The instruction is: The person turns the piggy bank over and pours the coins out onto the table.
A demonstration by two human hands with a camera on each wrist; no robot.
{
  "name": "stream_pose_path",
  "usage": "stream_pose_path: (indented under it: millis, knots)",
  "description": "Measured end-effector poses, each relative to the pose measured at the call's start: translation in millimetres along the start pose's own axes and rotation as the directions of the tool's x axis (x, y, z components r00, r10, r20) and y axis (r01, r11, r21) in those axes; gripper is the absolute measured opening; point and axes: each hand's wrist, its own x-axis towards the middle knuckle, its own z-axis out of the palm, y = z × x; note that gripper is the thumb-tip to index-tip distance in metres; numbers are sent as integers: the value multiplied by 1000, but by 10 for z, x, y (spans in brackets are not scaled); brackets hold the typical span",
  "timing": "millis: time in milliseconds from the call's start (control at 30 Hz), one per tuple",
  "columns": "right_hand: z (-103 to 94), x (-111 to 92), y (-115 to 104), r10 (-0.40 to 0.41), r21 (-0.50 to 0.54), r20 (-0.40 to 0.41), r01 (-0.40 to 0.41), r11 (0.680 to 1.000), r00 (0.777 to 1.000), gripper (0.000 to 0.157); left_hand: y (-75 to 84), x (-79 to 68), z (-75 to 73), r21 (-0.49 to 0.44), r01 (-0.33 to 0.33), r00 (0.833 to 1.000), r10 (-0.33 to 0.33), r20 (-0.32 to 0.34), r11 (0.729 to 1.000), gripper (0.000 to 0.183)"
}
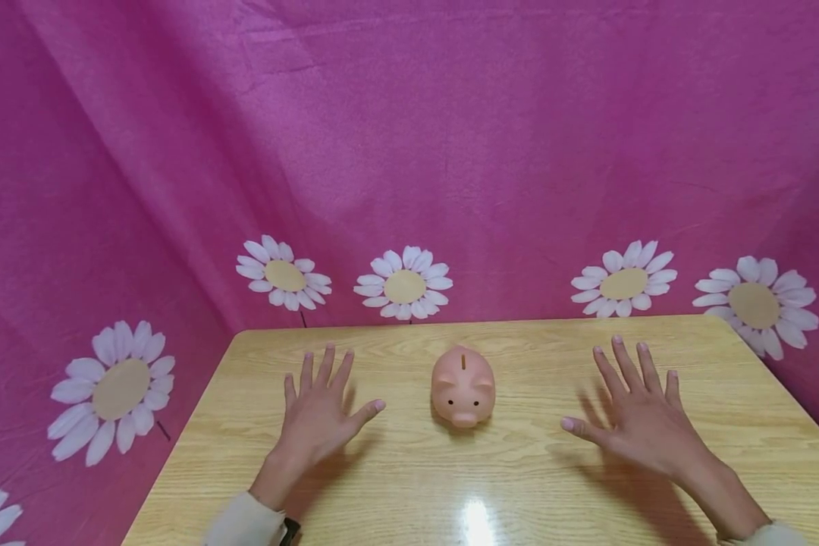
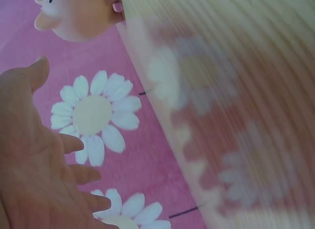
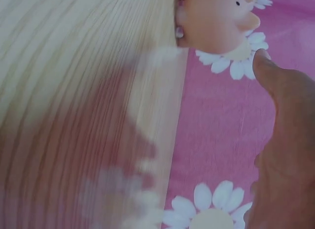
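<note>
A pink piggy bank (image 1: 462,388) stands upright on the wooden table, its snout toward me and the coin slot showing on its back. To its left my left hand (image 1: 319,418) is held over the table with fingers spread and the thumb pointing at the pig. My right hand (image 1: 644,425) is on the other side, also with spread fingers, a little farther from the pig. Neither hand touches it. Part of the piggy bank (image 2: 78,15) shows at the top of the left wrist view, and its side (image 3: 211,19) at the top of the right wrist view.
The light wooden table (image 1: 409,485) has a glossy top that reflects a lamp near its front. A magenta cloth (image 1: 450,152) printed with white daisies hangs behind the table and along its left side. Pale sleeves (image 1: 246,522) cover both forearms.
</note>
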Motion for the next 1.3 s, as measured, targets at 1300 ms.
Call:
stream_pose_path:
  millis: [1300]
  knots:
    - [485, 471, -815, -261, 344, 18, 239, 908, 965, 92, 801, 214, 362, -386, -216, 961, 264, 76, 897, 86]
